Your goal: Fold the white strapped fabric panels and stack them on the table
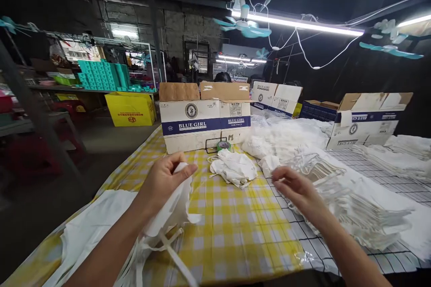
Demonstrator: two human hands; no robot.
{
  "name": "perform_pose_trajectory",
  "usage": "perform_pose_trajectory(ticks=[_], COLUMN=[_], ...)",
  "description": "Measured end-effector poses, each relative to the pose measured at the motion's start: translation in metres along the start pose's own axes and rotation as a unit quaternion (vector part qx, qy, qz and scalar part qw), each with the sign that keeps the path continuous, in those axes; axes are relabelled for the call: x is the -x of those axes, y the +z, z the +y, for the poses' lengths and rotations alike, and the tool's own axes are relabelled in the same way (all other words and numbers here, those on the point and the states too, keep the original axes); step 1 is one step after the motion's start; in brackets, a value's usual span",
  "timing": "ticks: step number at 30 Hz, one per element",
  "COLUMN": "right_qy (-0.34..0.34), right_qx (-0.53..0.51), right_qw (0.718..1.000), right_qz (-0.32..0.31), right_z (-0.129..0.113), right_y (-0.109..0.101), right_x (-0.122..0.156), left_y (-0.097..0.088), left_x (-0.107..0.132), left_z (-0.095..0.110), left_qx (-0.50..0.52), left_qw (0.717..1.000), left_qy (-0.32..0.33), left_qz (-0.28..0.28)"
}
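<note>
My left hand [164, 179] is closed on a white fabric piece [173, 206] with a wavy edge and narrow straps dangling below. Under my left forearm lies a stack of similar white fabric pieces [97, 215], partly hidden by the arm. My right hand [298, 188] is raised, its fingers loosely curled with a gap between them; I see nothing held in it. Just beyond its fingertips is a small white bundle [269, 164]. Bundled white pieces with ties [363, 215] are stacked beside the right forearm. Between the hands, farther off, sits a crumpled white heap [234, 168].
A yellow checked cloth [232, 233] covers the table; a black-lined white cover [314, 246] lies on the right. Behind the heap are a green tape roll [223, 145] and an open Blue Girl carton [205, 121]. Another carton [368, 123] and clear plastic bags [286, 132] stand right.
</note>
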State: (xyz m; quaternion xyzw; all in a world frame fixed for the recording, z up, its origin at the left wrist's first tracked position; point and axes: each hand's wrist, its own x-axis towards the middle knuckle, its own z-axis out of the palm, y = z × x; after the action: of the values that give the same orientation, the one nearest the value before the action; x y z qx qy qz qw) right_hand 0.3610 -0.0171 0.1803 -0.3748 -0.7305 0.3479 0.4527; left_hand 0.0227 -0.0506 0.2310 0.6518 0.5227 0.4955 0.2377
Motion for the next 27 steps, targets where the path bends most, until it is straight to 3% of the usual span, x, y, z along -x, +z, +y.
perform_pose_trajectory(ticks=[5, 8, 11, 14, 17, 21, 24, 27], right_qy=[-0.046, -0.081, -0.100, -0.090, -0.048, -0.013, -0.032, -0.050], right_qx=[0.033, -0.016, -0.062, -0.074, -0.080, -0.182, -0.281, -0.328], right_qw=[0.989, 0.981, 0.972, 0.948, 0.925, 0.929, 0.922, 0.903], right_qz=[-0.138, -0.177, -0.204, -0.297, -0.368, -0.321, -0.266, -0.275], right_z=[0.011, -0.005, -0.022, -0.023, -0.005, 0.010, -0.006, -0.028], right_y=[0.077, 0.116, 0.138, 0.141, 0.130, 0.112, 0.111, 0.115], right_x=[-0.002, -0.009, -0.022, -0.028, -0.021, -0.008, -0.012, -0.022], left_y=[0.001, 0.004, 0.005, -0.005, -0.025, -0.033, -0.014, 0.005], left_x=[-0.002, -0.001, 0.001, 0.003, 0.008, 0.013, 0.010, 0.005], left_z=[0.013, 0.031, 0.049, 0.058, 0.054, 0.048, 0.059, 0.078], left_qx=[-0.093, -0.115, -0.120, -0.102, -0.044, 0.024, 0.005, -0.031], left_qw=[0.987, 0.972, 0.962, 0.966, 0.980, 0.977, 0.964, 0.945], left_qy=[0.027, 0.034, 0.053, 0.048, 0.001, -0.047, 0.004, 0.063], left_qz=[-0.126, -0.200, -0.238, -0.232, -0.194, -0.205, -0.266, -0.318])
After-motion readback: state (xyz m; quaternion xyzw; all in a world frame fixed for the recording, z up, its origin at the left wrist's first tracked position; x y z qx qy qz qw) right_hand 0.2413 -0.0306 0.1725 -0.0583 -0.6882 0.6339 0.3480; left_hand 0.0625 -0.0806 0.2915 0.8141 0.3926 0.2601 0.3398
